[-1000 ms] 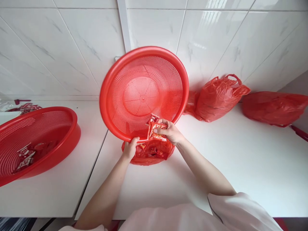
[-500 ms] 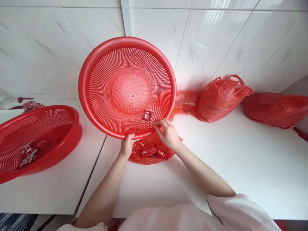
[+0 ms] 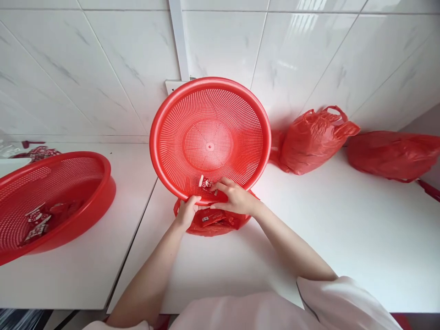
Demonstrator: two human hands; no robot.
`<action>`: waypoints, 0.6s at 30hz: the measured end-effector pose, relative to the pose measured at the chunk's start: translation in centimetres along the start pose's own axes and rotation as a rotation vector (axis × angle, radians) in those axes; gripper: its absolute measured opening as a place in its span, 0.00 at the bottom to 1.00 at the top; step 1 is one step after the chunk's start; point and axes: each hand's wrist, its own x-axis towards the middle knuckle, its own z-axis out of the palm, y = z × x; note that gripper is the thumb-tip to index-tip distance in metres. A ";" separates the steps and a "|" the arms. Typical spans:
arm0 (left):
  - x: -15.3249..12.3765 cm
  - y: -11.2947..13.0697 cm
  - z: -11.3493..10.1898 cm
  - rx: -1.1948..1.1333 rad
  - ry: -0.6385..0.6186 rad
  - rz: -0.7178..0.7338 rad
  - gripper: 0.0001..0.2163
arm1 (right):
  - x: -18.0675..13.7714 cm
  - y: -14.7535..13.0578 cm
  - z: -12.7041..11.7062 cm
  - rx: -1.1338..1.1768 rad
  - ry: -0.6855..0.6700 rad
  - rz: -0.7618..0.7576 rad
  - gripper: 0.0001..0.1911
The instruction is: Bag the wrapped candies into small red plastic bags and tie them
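A big round red perforated basket (image 3: 209,137) is tilted up toward me over an open red plastic bag (image 3: 215,222) full of small red packets. My left hand (image 3: 187,211) grips the basket's lower rim. My right hand (image 3: 233,197) reaches over that rim, fingers stretched toward a small red-and-white packet (image 3: 205,183) lying inside the basket near the edge. I cannot see whether the fingers pinch anything.
A second red basket (image 3: 51,201) holding a few packets sits on the left table. Two tied red bags (image 3: 311,140) (image 3: 392,153) lie by the tiled wall on the right. A gap (image 3: 134,250) separates the two white tables.
The basket swung left and up, then came back to the centre and lower. My right hand let go of the handful of packets; one packet now lies in the basket.
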 end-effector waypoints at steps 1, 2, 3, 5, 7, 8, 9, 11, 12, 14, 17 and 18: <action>0.0 0.1 0.0 0.002 -0.003 0.002 0.14 | 0.1 0.0 0.0 0.001 0.036 -0.006 0.27; 0.0 0.1 0.1 0.007 -0.003 0.008 0.14 | 0.1 0.0 0.2 -0.008 0.068 -0.009 0.29; -0.1 0.1 0.1 0.011 -0.005 0.013 0.14 | 0.2 0.0 0.4 -0.024 0.087 -0.010 0.33; -0.2 -0.1 0.2 0.025 -0.010 0.015 0.13 | 0.3 0.3 1.0 -0.058 0.077 -0.004 0.42; -0.3 -0.4 0.3 0.047 -0.005 0.007 0.13 | 0.3 0.6 1.5 -0.073 0.030 0.006 0.48; -0.3 -0.6 0.4 0.059 -0.002 0.005 0.12 | 0.3 0.6 1.8 -0.065 0.016 0.012 0.49; -0.3 -0.7 0.4 0.067 0.000 0.007 0.11 | 0.3 0.7 2.0 -0.048 0.014 0.020 0.50; -0.3 -0.9 0.5 0.067 0.005 0.015 0.09 | 0.3 0.6 2.2 -0.005 0.050 0.036 0.52; -0.3 -1.0 0.5 0.063 0.010 0.017 0.08 | 0.4 0.5 2.3 0.008 0.074 0.045 0.53; -0.3 -1.1 0.6 0.058 0.035 0.014 0.06 | 0.4 0.3 2.4 -0.004 0.095 0.061 0.52; -0.1 -1.1 0.5 0.041 0.074 0.024 0.06 | 0.5 -0.1 2.3 -0.024 0.072 0.053 0.43; 0.0 -1.1 0.5 0.026 0.078 0.035 0.07 | 0.5 -0.2 2.3 -0.004 0.068 0.040 0.39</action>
